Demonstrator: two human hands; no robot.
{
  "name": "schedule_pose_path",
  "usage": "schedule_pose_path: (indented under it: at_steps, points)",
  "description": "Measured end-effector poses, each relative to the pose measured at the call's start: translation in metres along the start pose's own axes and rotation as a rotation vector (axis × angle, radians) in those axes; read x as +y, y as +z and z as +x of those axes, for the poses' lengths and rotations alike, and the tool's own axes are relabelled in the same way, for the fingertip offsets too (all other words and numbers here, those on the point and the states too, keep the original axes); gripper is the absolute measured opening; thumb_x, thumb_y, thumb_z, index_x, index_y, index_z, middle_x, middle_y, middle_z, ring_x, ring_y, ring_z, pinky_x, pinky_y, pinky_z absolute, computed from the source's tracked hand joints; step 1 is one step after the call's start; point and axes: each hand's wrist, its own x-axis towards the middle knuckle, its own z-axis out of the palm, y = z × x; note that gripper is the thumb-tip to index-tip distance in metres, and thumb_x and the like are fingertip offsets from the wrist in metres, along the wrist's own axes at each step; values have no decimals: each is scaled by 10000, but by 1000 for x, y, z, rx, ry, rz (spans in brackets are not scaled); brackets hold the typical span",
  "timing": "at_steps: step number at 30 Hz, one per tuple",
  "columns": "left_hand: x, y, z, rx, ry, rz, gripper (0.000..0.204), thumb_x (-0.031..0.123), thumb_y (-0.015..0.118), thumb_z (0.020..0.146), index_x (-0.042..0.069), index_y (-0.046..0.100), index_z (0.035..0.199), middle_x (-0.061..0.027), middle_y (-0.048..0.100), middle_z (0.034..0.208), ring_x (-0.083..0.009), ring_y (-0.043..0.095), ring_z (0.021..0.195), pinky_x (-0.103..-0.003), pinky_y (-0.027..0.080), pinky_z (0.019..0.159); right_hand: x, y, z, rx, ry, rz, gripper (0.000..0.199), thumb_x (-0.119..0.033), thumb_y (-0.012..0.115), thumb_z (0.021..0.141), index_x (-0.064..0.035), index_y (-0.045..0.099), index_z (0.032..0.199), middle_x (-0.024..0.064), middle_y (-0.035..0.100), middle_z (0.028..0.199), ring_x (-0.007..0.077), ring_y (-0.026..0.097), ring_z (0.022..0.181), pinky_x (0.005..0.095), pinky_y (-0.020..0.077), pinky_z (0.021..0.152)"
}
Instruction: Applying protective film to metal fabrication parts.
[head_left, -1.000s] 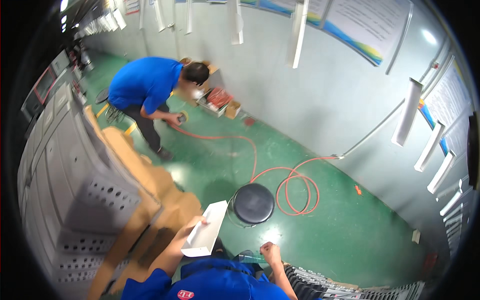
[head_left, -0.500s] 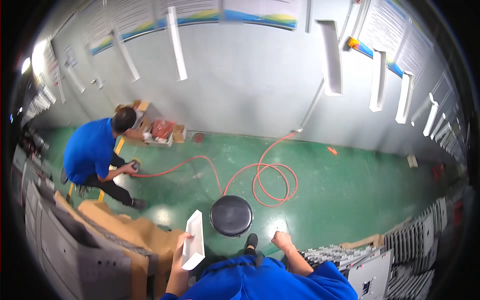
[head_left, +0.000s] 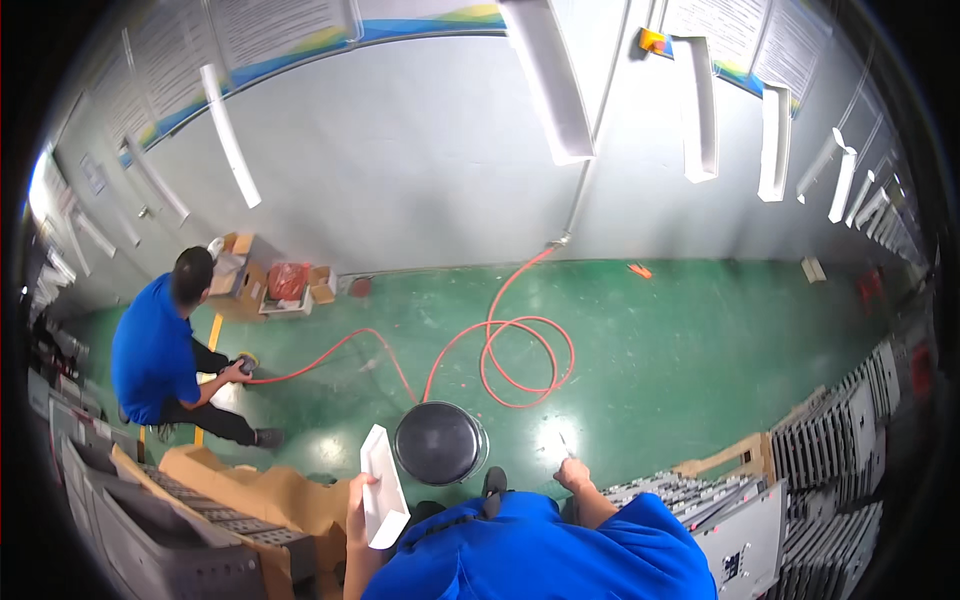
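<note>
Hanging trays (head_left: 697, 110): shifting leftward in view
Left hand (head_left: 358, 508): pinching unhung white tray (head_left: 382, 492)
Right hand (head_left: 573, 475): showing unclearly; cannot tell grip

No legible text found. Wall posters (head_left: 280, 32) are printed in rows too small to read; dark mark (head_left: 732, 567) on grey panel (head_left: 712, 540) likewise unreadable.

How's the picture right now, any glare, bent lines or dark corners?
In the head view, glare whitens the green floor, including just beyond the right hand; also in the head view, the blue-edged posters bow near the top rim, and the head view's corners go black; the white tray in the left hand looks fairly sharp there.
</note>
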Motion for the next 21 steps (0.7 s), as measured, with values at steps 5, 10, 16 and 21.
schedule_pose_path:
  at_steps: [5,10,16,21]
  points:
    - [6,6,9,-52,-97,-29,433,325,554,833,-28,611,1077,-115,618,850,-157,578,666,-251,463,588,-20,-13,14,42,13,82,377,-328,734,779,-11,710,981,224,705,1001,362,693,952,442,564,834]
    - [24,-7,18,-34,-56,13,434,324,560,839,-29,609,1087,-110,623,867,-152,598,705,-243,480,608,-56,0,16,90,25,108,366,-323,734,766,-13,708,958,218,709,988,363,694,946,441,569,823]
    - [15,-35,9,-94,414,101,348,254,608,871,53,570,1151,-122,604,962,-188,622,819,-272,523,696,-77,28,-1,91,38,154,347,-321,699,762,-9,716,911,233,703,978,376,689,939,455,564,825]
    - [14,-64,14,-195,497,231,376,171,636,882,87,481,1214,-115,579,1047,-226,626,916,-330,545,777,-82,29,-11,-5,81,155,305,-301,690,748,-33,742,884,224,708,960,375,694,917,448,566,818]
